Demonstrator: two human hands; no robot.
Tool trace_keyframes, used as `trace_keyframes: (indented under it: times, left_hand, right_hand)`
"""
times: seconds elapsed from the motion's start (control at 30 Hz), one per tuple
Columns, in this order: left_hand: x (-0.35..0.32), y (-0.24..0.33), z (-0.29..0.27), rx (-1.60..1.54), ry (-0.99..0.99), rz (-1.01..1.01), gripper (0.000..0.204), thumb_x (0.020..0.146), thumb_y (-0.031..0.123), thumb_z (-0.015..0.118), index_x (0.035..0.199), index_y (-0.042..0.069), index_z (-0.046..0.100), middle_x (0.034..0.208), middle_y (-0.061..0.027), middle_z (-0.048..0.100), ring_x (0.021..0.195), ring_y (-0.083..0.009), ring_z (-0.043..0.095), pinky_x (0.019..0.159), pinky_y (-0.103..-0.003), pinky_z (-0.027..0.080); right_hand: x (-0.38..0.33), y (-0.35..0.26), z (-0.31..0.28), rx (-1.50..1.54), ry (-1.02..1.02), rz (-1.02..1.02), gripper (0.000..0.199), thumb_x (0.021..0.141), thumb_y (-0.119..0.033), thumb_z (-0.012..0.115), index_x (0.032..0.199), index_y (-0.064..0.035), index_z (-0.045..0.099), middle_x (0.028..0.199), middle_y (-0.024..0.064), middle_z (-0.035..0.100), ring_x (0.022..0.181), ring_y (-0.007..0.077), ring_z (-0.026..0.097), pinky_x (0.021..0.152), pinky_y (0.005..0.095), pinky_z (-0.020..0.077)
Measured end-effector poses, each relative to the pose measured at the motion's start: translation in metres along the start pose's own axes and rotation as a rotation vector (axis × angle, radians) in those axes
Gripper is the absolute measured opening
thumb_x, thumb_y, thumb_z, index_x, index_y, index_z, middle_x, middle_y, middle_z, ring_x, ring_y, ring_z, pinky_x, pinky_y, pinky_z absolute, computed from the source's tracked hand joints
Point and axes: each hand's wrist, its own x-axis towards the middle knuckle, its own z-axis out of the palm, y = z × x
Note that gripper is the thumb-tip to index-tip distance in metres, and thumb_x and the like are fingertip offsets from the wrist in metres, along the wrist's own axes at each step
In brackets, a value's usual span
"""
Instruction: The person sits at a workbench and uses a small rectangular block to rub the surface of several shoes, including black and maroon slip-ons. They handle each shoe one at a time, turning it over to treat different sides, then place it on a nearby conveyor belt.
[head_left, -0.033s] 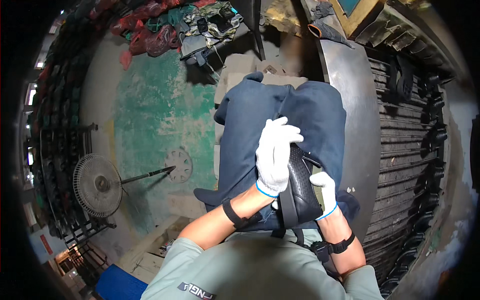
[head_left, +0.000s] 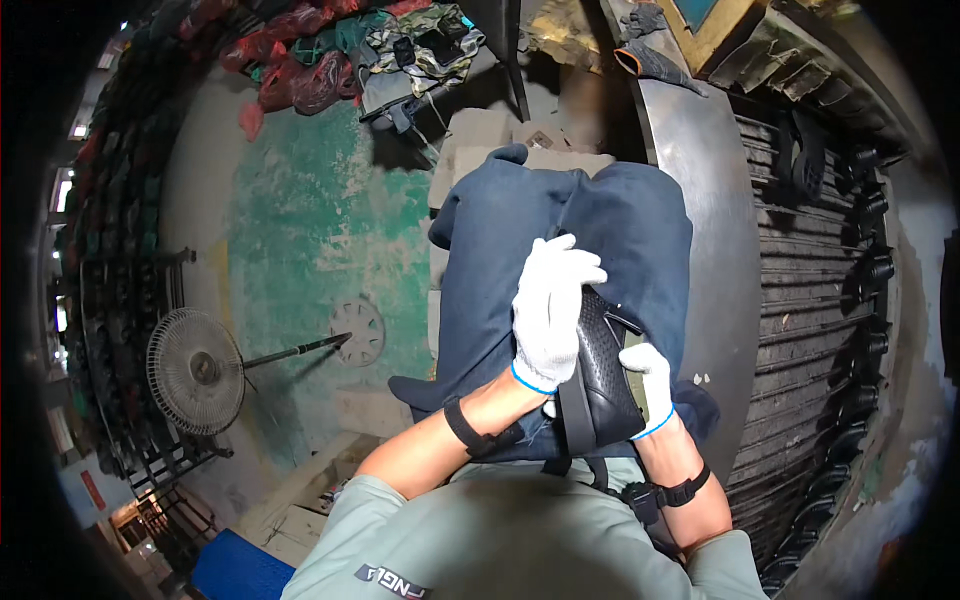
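Inspection finds one black shoe point(head_left: 608, 400) held over the person's lap, on the dark blue cloth point(head_left: 495, 215), slightly toward 5 o'clock from the centre of the view. It lies on its side, its dark sole point(head_left: 576, 415) turned toward 9 o'clock and its long axis running roughly from 12 to 6. The olive-green lining point(head_left: 637, 385) shows on the 3 o'clock side, and a thin black loop point(head_left: 624, 321) stands out near 1 o'clock of the shoe. The right hand point(head_left: 655, 385), in a white glove, grips the shoe at its lined side; the thumb lies near the lining and the other fingers are mostly hidden. The left hand point(head_left: 546, 320), likewise gloved, lies along the sole side and covers the shoe's 12 o'clock end, fingers partly extended and loosely bent; whether they clasp the shoe or merely rest against it cannot be determined. Change noted: none of substance. Both hands and the shoe match the preceding frame in position and angle. In this inspector's judgement that indicates a steady two-handed hold, with the shoe under control and no progress to record between the two frames. Surroundings: a metal tabletop point(head_left: 708, 210) curves past the lap at 2 o'clock, a slatted rack point(head_left: 800, 330) stands beyond it at 3, and a standing fan point(head_left: 195, 370) occupies 9 o'clock.
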Motion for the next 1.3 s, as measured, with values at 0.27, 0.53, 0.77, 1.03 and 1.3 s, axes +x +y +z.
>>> trace_keyframes:
  times: [0.27, 0.53, 0.77, 1.03, 1.3]
  left_hand:
    - [-0.009, 0.046, -0.025, -0.789, 0.017, -0.579, 0.067, 0.121, 0.026, 0.048, 0.178, 0.004, 0.023, 0.161, -0.0118, 0.059, 0.139, -0.0208, 0.059, 0.121, -0.036, 0.045]
    - [-0.036, 0.064, -0.021, -0.177, -0.15, -0.653, 0.063, 0.123, 0.036, 0.042, 0.177, 0.007, 0.028, 0.172, -0.0097, 0.048, 0.154, -0.0203, 0.047, 0.131, -0.036, 0.035]
    - [-0.026, 0.042, -0.02, -1.252, -0.084, -1.07, 0.061, 0.123, 0.048, 0.032, 0.167, 0.007, 0.045, 0.169, -0.0124, 0.053, 0.152, -0.0265, 0.052, 0.13, -0.042, 0.04]
    - [-0.047, 0.035, 0.005, -1.216, 0.003, -1.204, 0.048, 0.116, 0.051, 0.05, 0.146, 0.017, 0.066, 0.144, -0.0055, 0.072, 0.132, -0.0245, 0.066, 0.118, -0.043, 0.051]
    - [-0.026, 0.028, 0.002, -0.897, -0.151, -1.092, 0.072, 0.119, 0.061, 0.036, 0.148, 0.0, 0.062, 0.145, -0.0185, 0.07, 0.129, -0.029, 0.069, 0.113, -0.045, 0.055]
  right_hand:
    - [0.004, 0.002, -0.006, -0.064, 0.08, -0.033, 0.066, 0.093, -0.017, 0.059, 0.154, 0.0094, 0.053, 0.141, 0.0306, 0.07, 0.124, 0.0403, 0.075, 0.108, 0.0479, 0.0642]
    - [0.011, -0.002, 0.009, -0.334, 0.179, -0.232, 0.068, 0.092, -0.009, 0.064, 0.159, 0.0031, 0.053, 0.144, 0.0225, 0.07, 0.126, 0.0355, 0.074, 0.115, 0.0469, 0.0594]
    - [0.001, 0.003, 0.062, -0.931, 0.269, -0.601, 0.095, 0.082, -0.007, 0.088, 0.165, 0.0033, 0.042, 0.142, 0.014, 0.068, 0.127, 0.0238, 0.069, 0.113, 0.0394, 0.0558]
    - [0.015, 0.025, 0.059, -1.439, 0.357, -1.077, 0.117, 0.077, -0.016, 0.093, 0.171, 0.0083, 0.027, 0.147, 0.0223, 0.067, 0.13, 0.0275, 0.07, 0.115, 0.0393, 0.0534]
    - [-0.015, -0.008, 0.074, -1.342, 0.428, -1.097, 0.115, 0.077, -0.015, 0.094, 0.171, 0.0057, 0.031, 0.118, 0.0129, 0.078, 0.098, 0.0195, 0.076, 0.093, 0.0351, 0.0625]
